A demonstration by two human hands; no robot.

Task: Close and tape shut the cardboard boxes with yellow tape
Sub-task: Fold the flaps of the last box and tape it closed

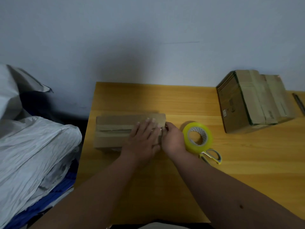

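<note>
A small closed cardboard box (115, 129) lies on the wooden table (165, 100), with a strip of tape running along its top seam. My left hand (143, 138) rests flat on the right half of the box top, fingers spread. At the box's right end my right hand (172, 139) has its fingers curled and pinched on the end of the tape strip. The roll of yellow tape (206, 138) lies flat on the table just right of my right hand.
Scissors with grey and yellow handles (212, 156) lie in front of the roll. A bundle of flattened cardboard boxes (252, 101) stands at the back right, with a dark thin object (299, 103) beyond it. Grey plastic bags (33, 146) are piled left of the table.
</note>
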